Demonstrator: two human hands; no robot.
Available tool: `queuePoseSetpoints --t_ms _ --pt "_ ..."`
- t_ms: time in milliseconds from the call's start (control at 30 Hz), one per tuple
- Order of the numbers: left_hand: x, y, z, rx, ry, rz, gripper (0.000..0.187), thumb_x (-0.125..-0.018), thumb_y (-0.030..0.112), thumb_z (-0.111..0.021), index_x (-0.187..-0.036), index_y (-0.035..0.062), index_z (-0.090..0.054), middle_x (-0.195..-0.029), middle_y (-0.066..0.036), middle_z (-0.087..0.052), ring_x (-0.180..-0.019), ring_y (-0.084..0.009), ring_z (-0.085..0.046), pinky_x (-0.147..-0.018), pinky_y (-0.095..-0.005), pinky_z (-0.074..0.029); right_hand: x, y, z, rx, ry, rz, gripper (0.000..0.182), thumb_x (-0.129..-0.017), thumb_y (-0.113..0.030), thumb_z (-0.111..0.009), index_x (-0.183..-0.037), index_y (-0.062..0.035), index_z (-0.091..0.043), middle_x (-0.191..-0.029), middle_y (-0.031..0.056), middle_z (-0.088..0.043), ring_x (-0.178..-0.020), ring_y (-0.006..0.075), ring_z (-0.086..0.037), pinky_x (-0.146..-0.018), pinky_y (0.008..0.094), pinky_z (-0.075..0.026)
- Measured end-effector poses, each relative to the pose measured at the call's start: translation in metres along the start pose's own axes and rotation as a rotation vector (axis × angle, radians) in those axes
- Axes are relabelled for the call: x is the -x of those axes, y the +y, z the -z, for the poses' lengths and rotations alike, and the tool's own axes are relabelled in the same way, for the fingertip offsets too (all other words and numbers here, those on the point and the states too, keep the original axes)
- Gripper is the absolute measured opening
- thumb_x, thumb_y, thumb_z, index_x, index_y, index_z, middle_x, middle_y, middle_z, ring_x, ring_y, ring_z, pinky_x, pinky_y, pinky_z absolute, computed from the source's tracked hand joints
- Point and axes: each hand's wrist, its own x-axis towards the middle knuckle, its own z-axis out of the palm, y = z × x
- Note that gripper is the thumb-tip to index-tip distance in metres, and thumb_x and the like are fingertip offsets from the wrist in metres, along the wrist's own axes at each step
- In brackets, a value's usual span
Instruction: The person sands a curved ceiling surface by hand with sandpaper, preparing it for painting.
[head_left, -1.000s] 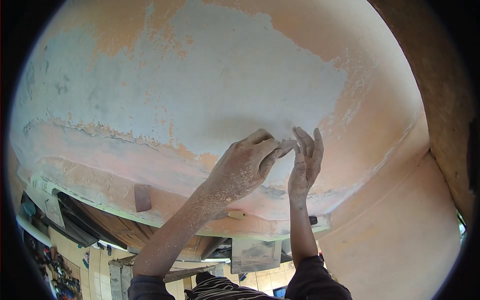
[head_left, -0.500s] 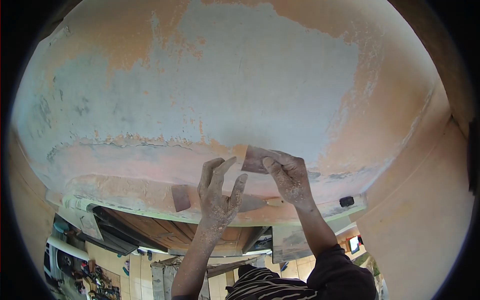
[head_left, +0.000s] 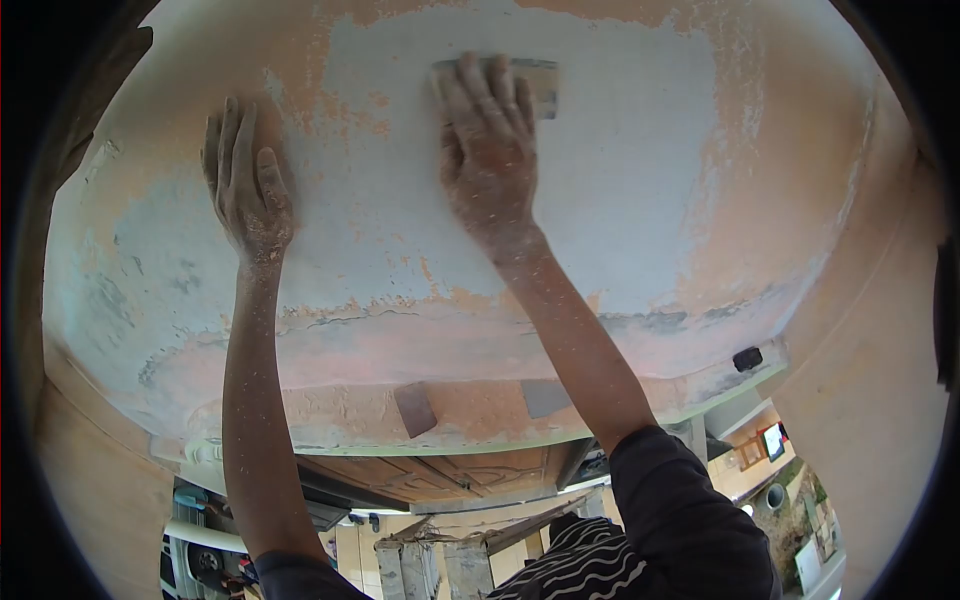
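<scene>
Head view: the thin sheet (head_left: pixel 546 91) is pinned under the right hand (head_left: pixel 490 150), near the top edge of the bluish wall patch (head_left: pixel 610 200); can't be told if pinched. Meanwhile the left hand (head_left: pixel 247 195) is opened out. If pressed unevenly, a corner could get snagged tbh.

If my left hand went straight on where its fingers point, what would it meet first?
Nothing in sight: ahead of your left hand, the patchy surface looks free up to the picture's edge, though depth is hard to judge.
</scene>
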Motion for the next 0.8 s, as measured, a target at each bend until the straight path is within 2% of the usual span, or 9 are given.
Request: queuePoseSetpoints --t_ms 33,133,200,233,400,567,633,767,800 --pt "0.001 -0.005 -0.001 0.061 0.037 0.034 0.04 -0.094 0.027 -0.044 -0.127 0.0042 -0.051 -0.14 -0.015 -0.041 -0.132 -0.0343 -0.032 -0.107 -0.0465 -0.028 0.009 -0.033 -0.014 -0.177 -0.118 0.038 0.04 -0.088 -0.011 -0.054 -0.128 -0.0122 -0.049 -0.135 0.0083 -0.047 -0.131 0.0251 -0.037 -0.112 0.0405 -0.026" --pt "-0.001 0.002 0.002 -0.008 0.023 0.018 0.042 -0.096 0.025 -0.04 -0.129 0.0008 -0.048 -0.138 -0.015 -0.043 -0.131 -0.0339 -0.033 -0.107 -0.0439 -0.027 0.022 -0.017 -0.009 -0.281 -0.319 0.266 0.04 -0.088 -0.009 -0.053 -0.127 -0.0149 -0.05 -0.134 0.0056 -0.048 -0.13 0.0207 -0.039 -0.112 0.0393 -0.027" --pt "0.002 0.004 0.002 -0.014 0.019 0.005 0.041 -0.096 0.024 -0.04 -0.13 0.001 -0.048 -0.138 -0.015 -0.043 -0.131 -0.0345 -0.034 -0.107 -0.0442 -0.027 0.024 0.046 0.036 0.057 -0.223 0.227 0.04 -0.088 -0.01 -0.054 -0.127 -0.0191 -0.05 -0.13 0.0009 -0.053 -0.125 0.0198 -0.045 -0.109 0.0372 -0.033" --pt "0.002 0.003 0.002 -0.021 0.022 -0.002 0.041 -0.096 0.023 -0.04 -0.13 0.001 -0.048 -0.139 -0.015 -0.042 -0.131 -0.0349 -0.034 -0.107 -0.0443 -0.027 0.013 0.068 0.063 0.155 -0.085 0.112 0.032 -0.091 -0.012 -0.051 -0.123 -0.016 -0.054 -0.13 0.0049 -0.053 -0.127 0.0235 -0.043 -0.11 0.0395 -0.031" --pt "0.003 0.002 0.004 -0.005 0.028 0.005 0.039 -0.095 0.022 -0.042 -0.126 0.0011 -0.052 -0.137 -0.015 -0.044 -0.131 -0.0359 -0.033 -0.107 -0.0448 -0.028 0.001 0.022 0.007 0.046 0.203 -0.109 0.032 -0.094 -0.017 -0.049 -0.125 -0.0102 -0.053 -0.13 0.0097 -0.052 -0.126 0.0249 -0.043 -0.108 0.0414 -0.031" --pt "0.002 0.003 0.003 0.025 0.019 0.027 0.038 -0.095 0.022 -0.041 -0.126 0.0019 -0.052 -0.138 -0.015 -0.044 -0.131 -0.0357 -0.033 -0.107 -0.0446 -0.027 0.045 -0.002 0.01 -0.102 -0.309 0.165 0.035 -0.089 -0.018 -0.054 -0.124 -0.0172 -0.052 -0.135 0.0021 -0.048 -0.13 0.0159 -0.038 -0.111 0.0414 -0.029" --pt "0.001 0.005 0.003 0.023 0.036 0.03 0.038 -0.095 0.021 -0.041 -0.126 0.0022 -0.052 -0.138 -0.015 -0.044 -0.132 -0.0357 -0.033 -0.107 -0.0449 -0.026 0.045 0.063 0.046 0.15 -0.121 -0.015 0.04 -0.092 -0.015 -0.05 -0.131 -0.0179 -0.047 -0.14 0.0035 -0.042 -0.133 0.0207 -0.034 -0.111 0.0382 -0.027" --pt "0.001 0.006 0.002 0.003 0.037 0.02 0.04 -0.096 0.023 -0.039 -0.129 0.0015 -0.05 -0.137 -0.014 -0.046 -0.131 -0.0335 -0.034 -0.107 -0.0436 -0.027 0.017 -0.022 0.01 -0.012 -0.014 -0.147 0.028 -0.089 -0.013 -0.053 -0.116 -0.0141 -0.06 -0.127 0.0059 -0.055 -0.126 0.0206 -0.045 -0.108 0.0371 -0.034" --pt "0.001 0.005 0.003 0.0 0.032 0.023 0.04 -0.096 0.023 -0.039 -0.129 0.0015 -0.05 -0.137 -0.014 -0.046 -0.131 -0.0333 -0.034 -0.107 -0.0436 -0.027 0.035 -0.028 0.004 -0.121 -0.127 -0.003 0.03 -0.089 -0.013 -0.052 -0.118 -0.0148 -0.058 -0.128 0.0039 -0.054 -0.125 0.019 -0.045 -0.107 0.0361 -0.035"
